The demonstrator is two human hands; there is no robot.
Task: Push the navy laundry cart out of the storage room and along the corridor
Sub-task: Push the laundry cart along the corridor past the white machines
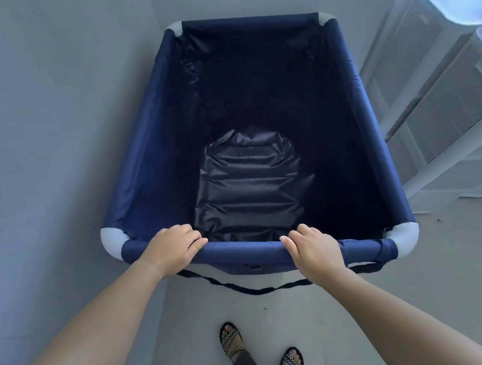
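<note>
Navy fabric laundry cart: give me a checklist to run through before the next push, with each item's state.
1. Left hand wrapped over the near rail of the navy fabric laundry cart: ok.
2. Right hand on the same rail: ok.
3. Cart interior free of loose items: ok, only dark liner shows.
4. Clearance from the grey wall on the left: not ok, cart sits against it.
5. Black strap hanging below the rail, clear of feet: ok.
6. Wheels free: cannot tell, hidden.

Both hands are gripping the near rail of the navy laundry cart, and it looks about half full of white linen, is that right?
Not quite: the head view shows the navy laundry cart empty, only its dark liner visible. Left hand and right hand do grip the near rail.
</note>
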